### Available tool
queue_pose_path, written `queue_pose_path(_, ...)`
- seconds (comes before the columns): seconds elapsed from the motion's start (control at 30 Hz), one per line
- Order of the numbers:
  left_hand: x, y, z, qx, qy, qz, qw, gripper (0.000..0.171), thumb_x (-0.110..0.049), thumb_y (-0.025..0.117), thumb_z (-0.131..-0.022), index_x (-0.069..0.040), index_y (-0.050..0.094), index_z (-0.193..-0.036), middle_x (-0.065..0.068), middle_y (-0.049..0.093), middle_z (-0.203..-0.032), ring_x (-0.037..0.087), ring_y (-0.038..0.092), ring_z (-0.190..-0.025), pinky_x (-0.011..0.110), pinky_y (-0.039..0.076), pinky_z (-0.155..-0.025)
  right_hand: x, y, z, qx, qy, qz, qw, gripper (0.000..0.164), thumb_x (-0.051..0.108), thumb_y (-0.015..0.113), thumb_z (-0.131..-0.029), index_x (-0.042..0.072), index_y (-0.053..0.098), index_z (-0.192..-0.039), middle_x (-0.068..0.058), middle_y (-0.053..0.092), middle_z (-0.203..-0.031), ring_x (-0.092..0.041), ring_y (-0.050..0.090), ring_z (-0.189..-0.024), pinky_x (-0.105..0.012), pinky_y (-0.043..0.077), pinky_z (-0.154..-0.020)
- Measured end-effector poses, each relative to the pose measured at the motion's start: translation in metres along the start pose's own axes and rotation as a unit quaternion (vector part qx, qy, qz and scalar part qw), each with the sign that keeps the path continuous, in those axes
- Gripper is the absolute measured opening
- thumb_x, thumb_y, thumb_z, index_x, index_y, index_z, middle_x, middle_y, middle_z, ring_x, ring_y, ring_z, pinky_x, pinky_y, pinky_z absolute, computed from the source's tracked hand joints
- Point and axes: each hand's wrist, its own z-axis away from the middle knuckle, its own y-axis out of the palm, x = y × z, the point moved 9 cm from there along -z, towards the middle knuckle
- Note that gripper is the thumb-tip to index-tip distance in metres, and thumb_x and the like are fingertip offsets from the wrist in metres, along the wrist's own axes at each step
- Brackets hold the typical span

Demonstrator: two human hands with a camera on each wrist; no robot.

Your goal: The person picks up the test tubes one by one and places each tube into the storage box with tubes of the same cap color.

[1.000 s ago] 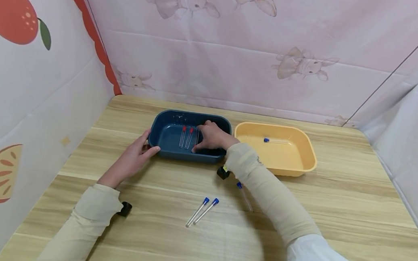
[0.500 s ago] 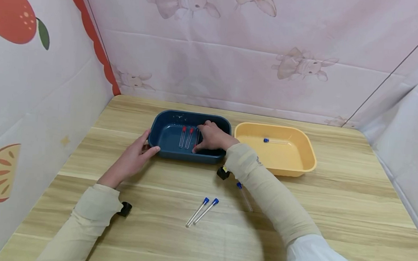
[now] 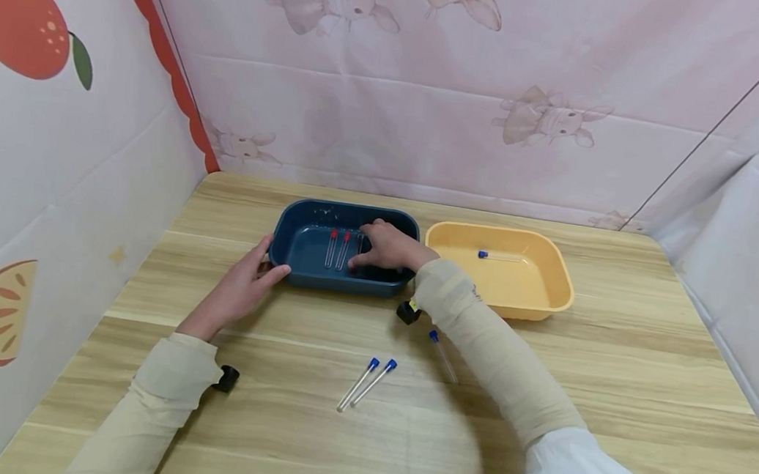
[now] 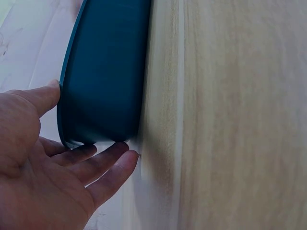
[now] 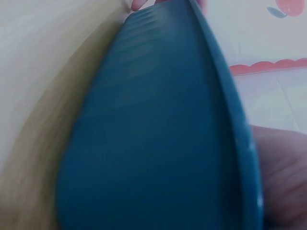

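A dark blue basin (image 3: 350,285) stands at the back of the table. My left hand (image 3: 244,283) grips its left front corner, thumb at the rim and fingers along the end wall; the left wrist view shows this hand (image 4: 57,167) at the wall (image 4: 105,72). Inside the basin, my right hand (image 3: 392,245) pinches a clear test tube (image 3: 360,243) between thumb and fingers; its cap is hidden. Two red-capped test tubes (image 3: 331,248) lie side by side left of it. In the right wrist view, the basin wall (image 5: 153,124) hides most of the right hand (image 5: 283,177).
A yellow basin (image 3: 564,290) stands just right of the blue one, with one blue-capped test tube (image 3: 500,257) inside. Two blue-capped tubes (image 3: 371,383) lie at the table's middle, and another blue-capped tube (image 3: 444,355) lies beside the right forearm. Patterned cloth walls surround the table.
My right hand has shifted slightly right and up, its thumb higher in the basin. The red spot seen by the thumb half a second ago is out of sight. The left hand stays put.
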Motion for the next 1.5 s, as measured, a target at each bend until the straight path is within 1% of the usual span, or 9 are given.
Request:
queue_pose_path(0.17,-0.001,-0.001,0.000,0.000,0.000,0.000,1.0000,0.080,-0.039,0.050,-0.110,-0.006,0.004,-0.166,0.028,0.023,-0.166,0.044,0.039,-0.145,0.061,0.029,-0.118,0.002,-0.009,0.010,-0.026,-0.019,-0.011,0.999,0.076,0.042,0.066,-0.102,-0.003,0.038,-0.156,-0.021,0.045,-0.155,-0.031,0.046,-0.140,-0.042,0.039,-0.116)
queue_pose_path(0.4,0.000,-0.001,-0.002,-0.001,0.001,0.000,1.0000,0.080,-0.039,0.050,-0.110,-0.006,0.004,-0.166,0.029,0.025,-0.165,0.044,0.041,-0.143,0.061,0.030,-0.117,0.005,-0.027,0.030,-0.082,-0.065,-0.048,0.993,0.066,0.036,0.067,-0.103,-0.004,0.047,-0.151,-0.019,0.054,-0.144,-0.030,0.057,-0.126,-0.042,0.047,-0.108)
queue_pose_path(0.47,0.000,-0.001,-0.002,-0.001,0.000,0.000,1.0000,0.080,-0.039,0.050,-0.110,-0.006,0.004,-0.166,0.029,0.025,-0.165,0.044,0.041,-0.143,0.061,0.030,-0.117,0.004,-0.031,0.036,-0.095,-0.073,-0.056,0.991,0.064,0.034,0.067,-0.103,-0.004,0.048,-0.151,-0.019,0.055,-0.143,-0.030,0.058,-0.124,-0.042,0.048,-0.107)
queue_pose_path(0.83,0.001,0.000,0.001,0.000,-0.002,0.002,1.0000,0.082,-0.042,0.050,-0.110,-0.007,0.003,-0.166,0.029,0.025,-0.164,0.045,0.041,-0.144,0.061,0.030,-0.117,0.002,-0.055,0.076,-0.140,-0.091,-0.093,0.982,0.062,0.029,0.067,-0.103,-0.005,0.046,-0.151,-0.023,0.056,-0.143,-0.033,0.057,-0.125,-0.046,0.049,-0.105)
queue_pose_path(0.97,0.002,0.000,0.001,0.002,-0.006,0.000,1.0000,0.083,-0.045,0.049,-0.109,-0.007,0.001,-0.166,0.029,0.026,-0.164,0.045,0.040,-0.144,0.062,0.030,-0.117,-0.003,-0.063,0.094,-0.163,-0.098,-0.106,0.976,0.060,0.026,0.068,-0.102,-0.004,0.047,-0.150,-0.023,0.055,-0.142,-0.037,0.056,-0.125,-0.048,0.051,-0.101)
queue_pose_path(1.07,0.004,0.000,0.001,0.003,-0.009,-0.001,1.0000,0.082,-0.044,0.049,-0.110,-0.007,0.001,-0.166,0.029,0.025,-0.164,0.045,0.040,-0.144,0.062,0.030,-0.117,-0.008,-0.069,0.107,-0.182,-0.106,-0.113,0.971,0.058,0.023,0.069,-0.101,-0.006,0.049,-0.148,-0.022,0.057,-0.138,-0.039,0.056,-0.122,-0.050,0.052,-0.098)
queue_pose_path(1.2,0.004,0.001,0.000,0.004,-0.009,-0.003,0.9999,0.081,-0.042,0.049,-0.110,-0.007,0.001,-0.166,0.029,0.024,-0.165,0.045,0.039,-0.144,0.062,0.030,-0.117,-0.019,-0.076,0.125,-0.204,-0.102,-0.116,0.967,0.057,0.022,0.071,-0.101,-0.006,0.052,-0.146,-0.022,0.058,-0.137,-0.039,0.057,-0.121,-0.051,0.052,-0.098)
queue_pose_path(1.37,0.001,0.001,0.000,0.004,-0.009,-0.003,0.9999,0.081,-0.041,0.049,-0.110,-0.007,0.002,-0.166,0.029,0.024,-0.165,0.045,0.040,-0.144,0.062,0.030,-0.117,-0.034,-0.083,0.149,-0.223,-0.084,-0.114,0.964,0.056,0.021,0.071,-0.101,-0.006,0.052,-0.146,-0.023,0.056,-0.143,-0.041,0.056,-0.123,-0.053,0.051,-0.098)
queue_pose_path(1.5,-0.001,0.001,0.001,0.005,-0.012,-0.004,0.9999,0.082,-0.042,0.050,-0.110,-0.007,0.002,-0.166,0.029,0.023,-0.165,0.046,0.039,-0.144,0.062,0.030,-0.117,-0.044,-0.090,0.169,-0.244,-0.076,-0.108,0.961,0.057,0.020,0.072,-0.100,-0.004,0.052,-0.147,-0.023,0.058,-0.142,-0.041,0.058,-0.120,-0.054,0.052,-0.096)
